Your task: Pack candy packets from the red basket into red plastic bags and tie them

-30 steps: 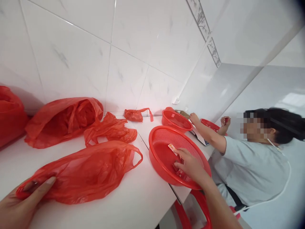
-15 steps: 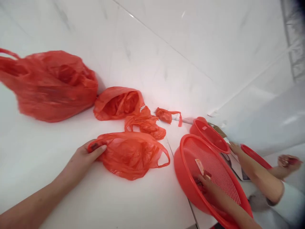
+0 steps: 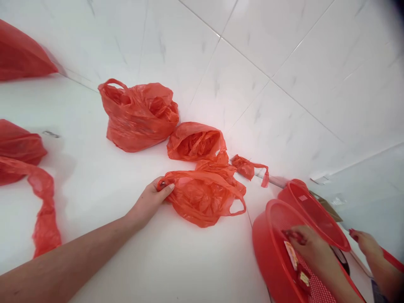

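My left hand (image 3: 154,197) is closed on the rim of a thin red plastic bag (image 3: 202,200), which lies on the white table with its mouth spread open. A small shiny dark spot shows at the fingers; I cannot tell what it is. Over the red mesh basket (image 3: 263,242), my right hand (image 3: 307,244) has its fingers closed around small dark-red pieces, too blurred to name. Below it in the basket lie a white-and-orange wrapper (image 3: 291,253) and a red packet (image 3: 303,280) with a pale patch.
Other red bags (image 3: 140,118) stand along the tiled wall, with a small knotted one (image 3: 244,166) near the corner. More red bags (image 3: 19,145) lie at the left. A second red basket (image 3: 315,206) sits behind the first. Another person's hand (image 3: 368,246) holds something red at the right.
The view has swung left, showing more bags there. My right hand has lifted from the bottom of the basket with red pieces in its fingers. My left hand still grips the bag.
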Motion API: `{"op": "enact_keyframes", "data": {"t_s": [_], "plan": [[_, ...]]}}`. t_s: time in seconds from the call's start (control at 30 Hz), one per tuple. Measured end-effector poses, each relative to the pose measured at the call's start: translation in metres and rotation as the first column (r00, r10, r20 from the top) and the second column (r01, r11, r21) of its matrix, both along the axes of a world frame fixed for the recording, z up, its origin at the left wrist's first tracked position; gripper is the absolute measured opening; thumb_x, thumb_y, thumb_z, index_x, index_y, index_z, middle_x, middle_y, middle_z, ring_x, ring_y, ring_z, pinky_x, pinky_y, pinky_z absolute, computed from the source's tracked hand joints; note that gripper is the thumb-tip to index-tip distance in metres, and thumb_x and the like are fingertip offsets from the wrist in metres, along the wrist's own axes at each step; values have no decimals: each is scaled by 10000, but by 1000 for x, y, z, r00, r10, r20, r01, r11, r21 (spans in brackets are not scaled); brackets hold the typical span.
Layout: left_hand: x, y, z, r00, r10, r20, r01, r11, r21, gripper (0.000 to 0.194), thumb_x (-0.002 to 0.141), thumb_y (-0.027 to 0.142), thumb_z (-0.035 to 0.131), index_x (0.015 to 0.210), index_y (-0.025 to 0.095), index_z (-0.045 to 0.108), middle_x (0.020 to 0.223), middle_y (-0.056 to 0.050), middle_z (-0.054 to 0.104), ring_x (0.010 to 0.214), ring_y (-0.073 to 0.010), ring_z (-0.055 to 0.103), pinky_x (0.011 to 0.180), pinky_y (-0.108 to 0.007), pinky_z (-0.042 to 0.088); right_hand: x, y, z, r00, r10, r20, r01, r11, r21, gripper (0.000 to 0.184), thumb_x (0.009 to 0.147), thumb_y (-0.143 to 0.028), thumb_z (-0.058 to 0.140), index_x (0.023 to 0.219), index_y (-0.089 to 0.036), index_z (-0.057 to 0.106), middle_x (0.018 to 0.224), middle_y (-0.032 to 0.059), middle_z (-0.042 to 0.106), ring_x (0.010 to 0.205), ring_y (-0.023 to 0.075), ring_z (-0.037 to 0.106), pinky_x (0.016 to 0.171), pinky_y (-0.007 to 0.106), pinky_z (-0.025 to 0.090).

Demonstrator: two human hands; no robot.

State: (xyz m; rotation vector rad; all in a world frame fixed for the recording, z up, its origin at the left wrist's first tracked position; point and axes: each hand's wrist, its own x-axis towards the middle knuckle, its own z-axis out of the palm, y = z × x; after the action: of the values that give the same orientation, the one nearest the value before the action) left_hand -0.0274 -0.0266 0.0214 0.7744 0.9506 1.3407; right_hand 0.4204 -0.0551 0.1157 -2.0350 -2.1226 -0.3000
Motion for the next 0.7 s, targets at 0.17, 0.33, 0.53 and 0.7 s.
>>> {"op": "enact_keyframes", "data": {"t_s": [0.17,0.33,0.53,0.7], "plan": [[-1,-1,-1,999,-28,14,28,1000,-2,408,743,464,649,1040,191,592,1049,-94,676,958,-266,645,840,-425,524,-104,-11,42,999,53,12,-52,852,521,207,826,-396,529,917,-238,628,992,92,628,765,201,601,722,352,491],[-3,0,-1,998,-45,-36,45,999,-12,411,759,488,628,1053,205,575,1065,-80,673,980,-267,643,854,-421,523,-202,-2,10,888,434,-152,-284,778,560,87,799,-270,627,871,-222,636,979,52,588,715,129,585,548,233,502],[-4,0,-4,998,-59,-20,59,998,1,415,762,484,629,1060,199,576,1063,-84,679,961,-260,651,875,-423,516,-235,35,-45,887,418,-195,-377,901,212,356,808,-297,603,1163,-261,586,1239,95,500,1149,275,496,941,483,455],[-4,2,-3,997,-59,-50,59,998,11,453,756,495,635,1096,202,577,1102,-83,677,986,-264,650,869,-413,530,-205,-1,-25,923,321,-210,-257,924,283,342,850,-366,548,1177,-269,577,1288,96,475,1182,274,471,952,480,433]]}}
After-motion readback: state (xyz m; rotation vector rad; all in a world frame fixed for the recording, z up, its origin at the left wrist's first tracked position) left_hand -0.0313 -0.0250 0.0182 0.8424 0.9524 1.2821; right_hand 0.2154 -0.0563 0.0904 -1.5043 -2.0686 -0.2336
